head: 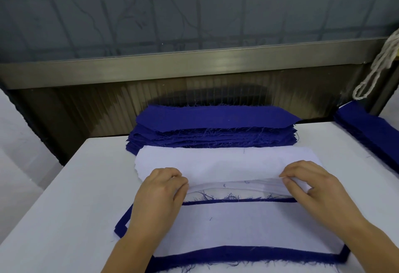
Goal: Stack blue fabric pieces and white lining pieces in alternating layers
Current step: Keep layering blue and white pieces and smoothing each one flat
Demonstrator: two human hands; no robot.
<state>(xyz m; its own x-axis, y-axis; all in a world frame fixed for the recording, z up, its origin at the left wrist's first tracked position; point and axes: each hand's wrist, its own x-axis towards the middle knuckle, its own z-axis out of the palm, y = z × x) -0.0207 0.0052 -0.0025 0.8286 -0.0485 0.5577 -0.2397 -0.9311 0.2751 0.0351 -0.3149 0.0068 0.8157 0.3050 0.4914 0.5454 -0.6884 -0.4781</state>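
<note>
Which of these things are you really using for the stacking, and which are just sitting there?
Part of the job:
- white lining pile, its top piece pinched by the left hand and right hand
- blue fabric pile behind it
- near stack, white piece on top, blue edges showing

Just lying about:
- blue strips at right
- white cord
- table

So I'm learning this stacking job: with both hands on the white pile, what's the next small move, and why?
Probably lift the top white lining piece clear and bring it toward the near stack. Both the left hand and right hand pinch its near edge, already peeled up from the white pile. Whether the near stack, showing white on top, needs blue first, I can't settle.
</note>
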